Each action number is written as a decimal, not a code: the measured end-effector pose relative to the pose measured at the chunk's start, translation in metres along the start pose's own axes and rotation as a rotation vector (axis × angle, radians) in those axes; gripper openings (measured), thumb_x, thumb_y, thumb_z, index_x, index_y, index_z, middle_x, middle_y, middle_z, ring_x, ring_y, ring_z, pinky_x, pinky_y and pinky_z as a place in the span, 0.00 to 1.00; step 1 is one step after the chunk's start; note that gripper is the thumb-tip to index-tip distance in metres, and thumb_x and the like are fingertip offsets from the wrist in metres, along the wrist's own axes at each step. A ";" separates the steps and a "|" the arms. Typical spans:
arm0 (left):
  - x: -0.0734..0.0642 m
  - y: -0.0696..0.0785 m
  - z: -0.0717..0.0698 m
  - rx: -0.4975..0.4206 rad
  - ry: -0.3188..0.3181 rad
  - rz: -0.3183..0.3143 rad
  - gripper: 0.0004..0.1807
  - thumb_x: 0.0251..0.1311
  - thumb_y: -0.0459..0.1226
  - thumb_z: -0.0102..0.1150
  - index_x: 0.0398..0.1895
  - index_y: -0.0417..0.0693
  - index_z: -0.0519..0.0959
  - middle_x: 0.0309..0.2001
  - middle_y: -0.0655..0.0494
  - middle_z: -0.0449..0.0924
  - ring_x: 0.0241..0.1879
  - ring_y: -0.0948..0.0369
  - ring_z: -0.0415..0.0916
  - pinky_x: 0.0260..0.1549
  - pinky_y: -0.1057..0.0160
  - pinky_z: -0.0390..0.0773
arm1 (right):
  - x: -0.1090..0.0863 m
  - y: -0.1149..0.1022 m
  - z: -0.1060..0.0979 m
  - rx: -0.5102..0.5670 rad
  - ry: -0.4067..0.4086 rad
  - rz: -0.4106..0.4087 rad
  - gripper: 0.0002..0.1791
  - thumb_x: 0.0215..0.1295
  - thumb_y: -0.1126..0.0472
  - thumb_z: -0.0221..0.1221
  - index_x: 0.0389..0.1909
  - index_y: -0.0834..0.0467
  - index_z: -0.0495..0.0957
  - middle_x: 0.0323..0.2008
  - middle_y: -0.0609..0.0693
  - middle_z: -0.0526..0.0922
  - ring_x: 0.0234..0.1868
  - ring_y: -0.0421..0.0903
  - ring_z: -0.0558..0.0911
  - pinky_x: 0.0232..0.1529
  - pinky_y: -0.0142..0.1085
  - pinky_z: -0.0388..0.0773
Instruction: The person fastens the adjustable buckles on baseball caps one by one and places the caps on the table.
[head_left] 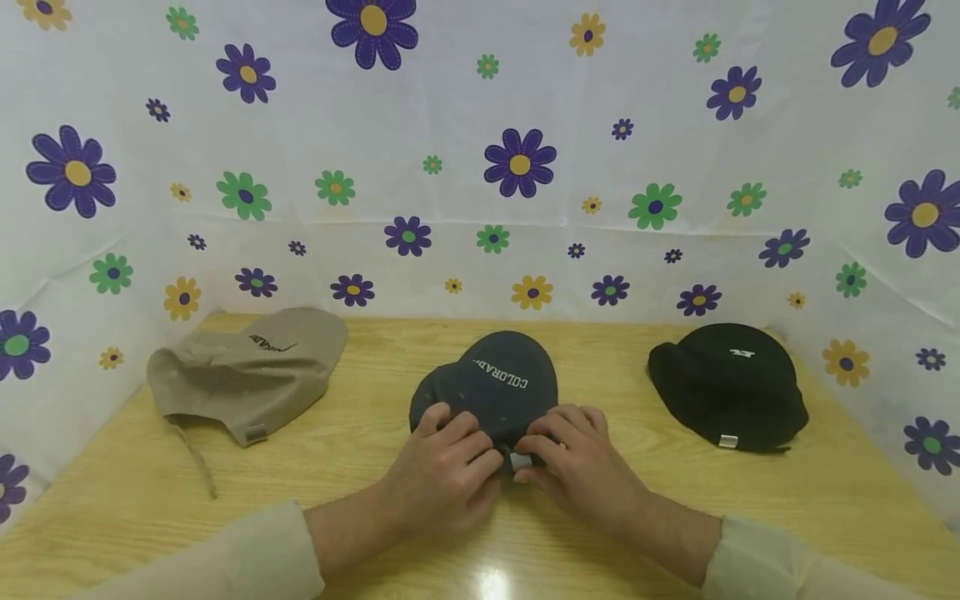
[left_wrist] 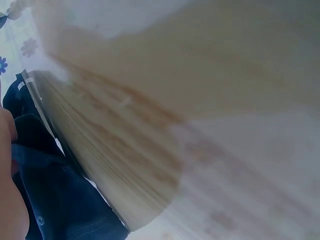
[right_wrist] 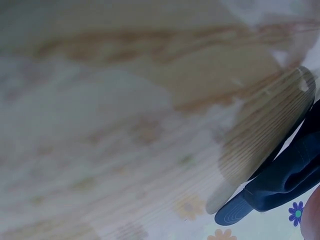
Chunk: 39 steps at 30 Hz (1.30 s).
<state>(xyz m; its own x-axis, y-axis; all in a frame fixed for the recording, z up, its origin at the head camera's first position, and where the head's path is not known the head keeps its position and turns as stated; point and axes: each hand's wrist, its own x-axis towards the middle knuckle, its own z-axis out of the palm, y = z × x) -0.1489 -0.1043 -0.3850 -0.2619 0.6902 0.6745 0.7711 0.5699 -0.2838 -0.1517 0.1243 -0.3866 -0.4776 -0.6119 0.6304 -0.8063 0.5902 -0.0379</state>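
A navy baseball cap (head_left: 498,375) with white COLORADO lettering lies at the middle of the table, its back strap toward me. My left hand (head_left: 446,471) has its fingers curled at the cap's near edge, holding the strap end. On the other side my right hand (head_left: 577,458) pinches the strap beside the silver buckle (head_left: 520,461). The fingertips partly hide the strap. In the left wrist view the cap (left_wrist: 65,190) shows beside part of the hand (left_wrist: 11,195). The right wrist view catches the cap (right_wrist: 285,175) and a sliver of hand (right_wrist: 312,215).
To the left lies a beige cap (head_left: 247,375), its loose strap (head_left: 198,462) trailing toward me. A black cap (head_left: 727,387) with a metal buckle sits at the right. Behind the wooden table (head_left: 375,350) hangs a white flowered cloth (head_left: 450,108).
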 end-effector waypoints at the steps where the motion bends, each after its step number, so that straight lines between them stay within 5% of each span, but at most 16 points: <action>1: 0.000 0.000 0.000 -0.003 -0.009 0.000 0.04 0.53 0.42 0.59 0.25 0.54 0.80 0.26 0.62 0.79 0.32 0.59 0.70 0.41 0.52 0.61 | 0.000 0.000 0.000 -0.001 0.000 0.000 0.15 0.52 0.49 0.72 0.38 0.50 0.83 0.39 0.42 0.80 0.47 0.43 0.75 0.48 0.45 0.65; 8: -0.001 -0.001 0.003 -0.008 0.038 0.031 0.15 0.63 0.40 0.46 0.22 0.54 0.81 0.24 0.62 0.78 0.31 0.60 0.70 0.41 0.53 0.62 | -0.001 0.001 0.001 0.014 -0.004 0.001 0.15 0.53 0.49 0.71 0.39 0.49 0.83 0.40 0.42 0.80 0.47 0.42 0.74 0.48 0.44 0.65; 24: -0.001 -0.002 0.003 -0.021 0.111 0.095 0.08 0.58 0.38 0.55 0.24 0.55 0.81 0.27 0.64 0.81 0.31 0.61 0.72 0.43 0.54 0.63 | -0.002 0.001 0.002 0.049 -0.041 0.000 0.14 0.55 0.48 0.70 0.41 0.49 0.83 0.41 0.41 0.79 0.48 0.41 0.73 0.50 0.44 0.64; 29: -0.001 -0.001 0.004 -0.033 0.136 0.120 0.12 0.65 0.37 0.51 0.25 0.56 0.81 0.29 0.64 0.81 0.32 0.62 0.72 0.43 0.55 0.64 | -0.003 0.001 0.002 0.061 -0.017 -0.037 0.13 0.58 0.49 0.68 0.41 0.50 0.83 0.42 0.41 0.79 0.48 0.42 0.73 0.49 0.44 0.63; 39: -0.001 0.000 0.003 -0.006 0.049 0.056 0.05 0.55 0.43 0.65 0.25 0.55 0.81 0.26 0.63 0.81 0.32 0.60 0.72 0.42 0.54 0.62 | -0.003 0.002 0.002 0.041 -0.021 -0.036 0.14 0.56 0.48 0.69 0.40 0.49 0.84 0.41 0.41 0.79 0.47 0.41 0.73 0.48 0.45 0.63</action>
<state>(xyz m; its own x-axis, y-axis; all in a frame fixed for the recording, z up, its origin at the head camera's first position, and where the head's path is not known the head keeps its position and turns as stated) -0.1507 -0.1037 -0.3878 -0.1894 0.6982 0.6904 0.7872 0.5282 -0.3183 -0.1525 0.1259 -0.3899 -0.4547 -0.6435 0.6157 -0.8366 0.5458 -0.0475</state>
